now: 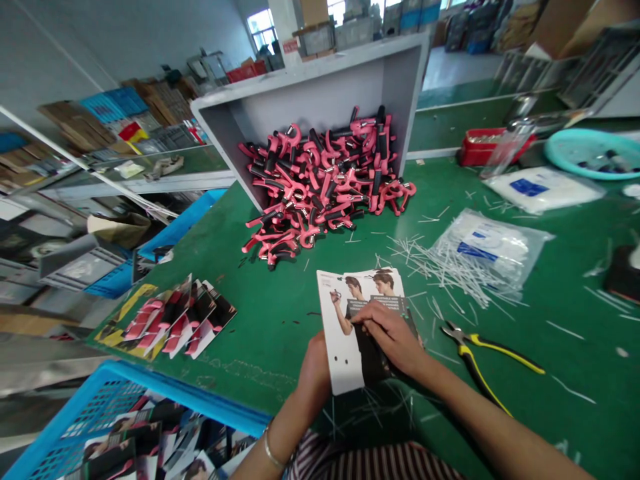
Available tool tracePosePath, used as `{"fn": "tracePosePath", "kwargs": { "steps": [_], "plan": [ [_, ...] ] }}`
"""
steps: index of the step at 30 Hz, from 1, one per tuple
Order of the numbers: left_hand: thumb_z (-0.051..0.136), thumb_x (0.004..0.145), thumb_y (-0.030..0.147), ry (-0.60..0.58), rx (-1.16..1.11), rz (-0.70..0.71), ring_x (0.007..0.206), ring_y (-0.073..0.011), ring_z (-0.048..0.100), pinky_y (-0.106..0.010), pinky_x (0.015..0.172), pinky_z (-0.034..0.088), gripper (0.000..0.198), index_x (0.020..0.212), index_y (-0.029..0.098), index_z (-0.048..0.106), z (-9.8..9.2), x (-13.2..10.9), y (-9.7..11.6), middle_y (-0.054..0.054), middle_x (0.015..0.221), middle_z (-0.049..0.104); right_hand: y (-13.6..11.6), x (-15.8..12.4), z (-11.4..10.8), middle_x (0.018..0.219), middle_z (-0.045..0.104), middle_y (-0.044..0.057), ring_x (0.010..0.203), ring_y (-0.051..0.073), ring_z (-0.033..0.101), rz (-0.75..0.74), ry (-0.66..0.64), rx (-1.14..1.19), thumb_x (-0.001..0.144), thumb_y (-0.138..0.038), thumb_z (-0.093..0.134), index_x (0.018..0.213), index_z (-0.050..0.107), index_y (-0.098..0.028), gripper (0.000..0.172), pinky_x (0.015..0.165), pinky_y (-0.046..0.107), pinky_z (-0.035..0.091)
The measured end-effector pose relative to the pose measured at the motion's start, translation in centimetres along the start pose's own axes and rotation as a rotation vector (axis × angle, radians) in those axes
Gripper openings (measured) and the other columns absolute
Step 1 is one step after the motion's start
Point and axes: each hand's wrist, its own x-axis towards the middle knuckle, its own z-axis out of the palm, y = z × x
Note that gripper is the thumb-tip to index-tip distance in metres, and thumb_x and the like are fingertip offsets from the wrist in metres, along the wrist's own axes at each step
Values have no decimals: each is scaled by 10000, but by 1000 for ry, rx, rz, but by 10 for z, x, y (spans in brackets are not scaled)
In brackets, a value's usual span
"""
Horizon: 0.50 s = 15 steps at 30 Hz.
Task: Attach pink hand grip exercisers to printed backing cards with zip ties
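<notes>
Basket [200,405] of blue lattice plastic takes the lower left corner, holding carded hand exercisers [117,450], presumably put there for the left arm's reach. At lower centre, a stack of printed cards [345,347] is held above the green worktop [270,293], tilted so its printed front faces the wearer, seemingly for easy handling. The left hand [316,363] rises from the bottom edge, its grip closed on the stack's left side, fingers hidden behind. The right hand [393,333] slants in from lower right, knuckles bent, index finger on the front; whether its grip pinches a card, I cannot tell. Diagonal cutters [463,339] lie near the right forearm, apparently kept handy. Farther left, carded sets [175,319] overlap in a row. Beyond, loose white ties [453,273] lie beside a clear bag [530,250], and a tipped grey tub [320,100] spills pink-and-black exercisers [325,183], probably for easier access.
</notes>
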Motion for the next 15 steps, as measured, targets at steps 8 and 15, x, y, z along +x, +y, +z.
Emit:
{"fn": "tracePosePath", "kwargs": {
  "steps": [8,15],
  "plan": [
    [565,745,86,-51,63,28,589,-164,554,-257,611,449,163,714,147,713,-3,2,4,-61,669,677,-2,-7,2,1005,619,46,979,188,576,2,-19,15,980,-184,443,1044,665,-238,237,890,334,435],
    [551,785,94,-82,66,-21,535,-151,535,-240,539,426,178,730,129,716,-4,-1,6,-64,643,677,-2,-11,7,1036,622,44,1006,192,581,3,10,46,971,-217,490,1081,686,-263,229,908,341,440]
  ]
}}
